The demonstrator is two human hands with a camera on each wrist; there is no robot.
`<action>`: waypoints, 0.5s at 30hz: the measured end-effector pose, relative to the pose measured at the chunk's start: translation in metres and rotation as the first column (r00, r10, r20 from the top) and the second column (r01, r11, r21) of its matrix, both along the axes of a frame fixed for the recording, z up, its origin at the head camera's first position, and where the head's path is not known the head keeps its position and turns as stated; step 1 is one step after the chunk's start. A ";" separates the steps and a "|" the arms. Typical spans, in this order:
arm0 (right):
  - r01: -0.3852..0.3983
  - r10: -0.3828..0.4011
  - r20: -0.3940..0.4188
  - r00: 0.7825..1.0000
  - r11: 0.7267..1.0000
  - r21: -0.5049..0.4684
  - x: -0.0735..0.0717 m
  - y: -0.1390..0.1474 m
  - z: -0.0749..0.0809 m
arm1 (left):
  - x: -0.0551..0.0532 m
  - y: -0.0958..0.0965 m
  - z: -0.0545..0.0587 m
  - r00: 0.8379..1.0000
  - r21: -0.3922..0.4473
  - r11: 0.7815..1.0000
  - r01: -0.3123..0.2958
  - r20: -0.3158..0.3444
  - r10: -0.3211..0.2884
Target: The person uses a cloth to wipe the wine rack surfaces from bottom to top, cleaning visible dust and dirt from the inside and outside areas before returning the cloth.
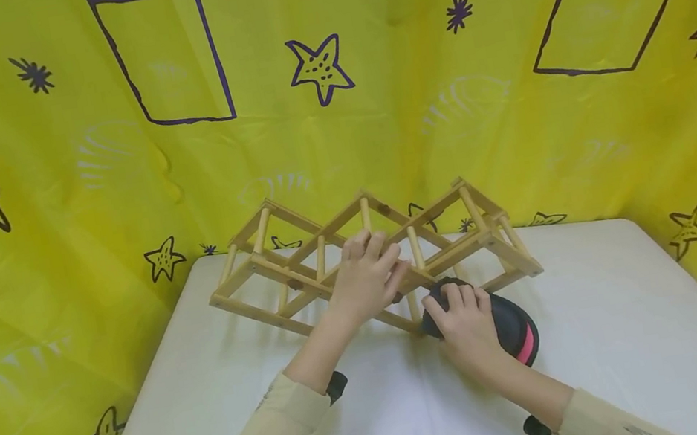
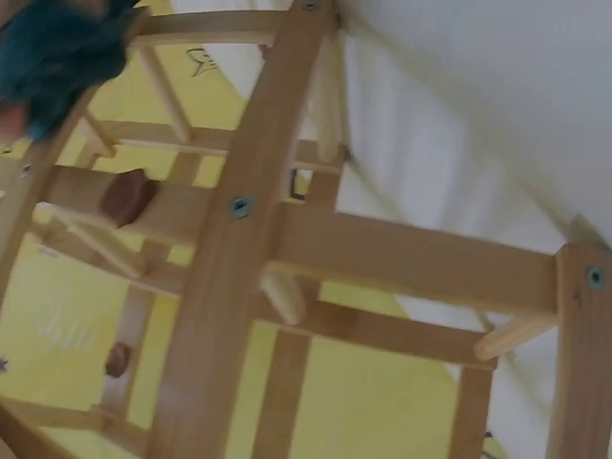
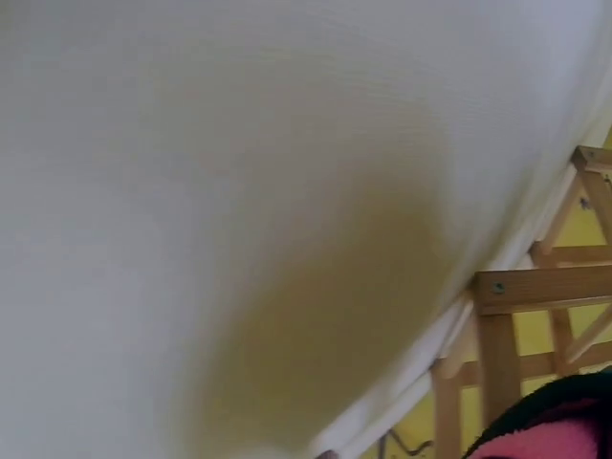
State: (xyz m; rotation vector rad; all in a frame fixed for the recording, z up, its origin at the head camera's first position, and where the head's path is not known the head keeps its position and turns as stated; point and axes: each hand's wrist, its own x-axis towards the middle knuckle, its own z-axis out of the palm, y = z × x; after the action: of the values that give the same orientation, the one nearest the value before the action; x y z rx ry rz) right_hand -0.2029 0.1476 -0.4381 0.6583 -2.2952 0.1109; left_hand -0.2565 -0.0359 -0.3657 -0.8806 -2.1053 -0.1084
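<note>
A folding wooden lattice rack, like a wine rack with crossed slats and round dowels, stands expanded on the white table. My left hand is at its middle, fingers bent over the slats. My right hand grips a black slipper with a pink patch, held at the rack's front, right of centre. The slipper's far end overlaps a lower slat in the head view. In the right wrist view, the slipper's pink part shows inside a dark fuzzy rim. Close-up slats fill the left wrist view.
The white table spreads around the rack. Behind it hangs a yellow curtain printed with stars and shells, close to the table's back edge. Dark knots mark some slats. Black bands circle both wrists near the beige sleeves.
</note>
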 end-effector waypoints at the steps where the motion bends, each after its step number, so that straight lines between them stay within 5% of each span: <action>1: 0.008 -0.008 0.011 1.000 1.000 0.000 0.001 0.003 -0.002 | 0.002 -0.001 0.002 1.000 -0.019 1.000 -0.008 0.007 0.008; 6: 0.030 -0.029 0.061 0.998 0.999 -0.012 0.004 0.015 -0.010 | 0.012 -0.013 0.012 0.993 -0.109 0.993 -0.052 0.099 0.063; 10: 0.033 -0.030 0.085 0.996 0.999 -0.027 0.007 0.020 -0.013 | 0.019 -0.029 0.020 0.966 -0.111 0.989 -0.092 0.233 0.116; 12: 0.036 -0.032 0.093 0.995 0.999 -0.033 0.008 0.021 -0.013 | 0.021 -0.041 0.025 0.958 -0.092 0.988 -0.128 0.245 0.147; 15: 0.033 -0.029 0.100 0.995 0.999 -0.039 0.012 0.023 -0.011 | 0.018 -0.064 0.031 0.965 -0.037 0.982 -0.186 0.179 0.190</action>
State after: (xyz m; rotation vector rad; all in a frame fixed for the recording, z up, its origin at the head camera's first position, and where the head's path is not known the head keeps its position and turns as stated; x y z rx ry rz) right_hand -0.1906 0.1703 -0.4489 0.6076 -2.3910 0.1789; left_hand -0.2387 -0.0999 -0.3349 -0.6993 -2.3537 -0.0711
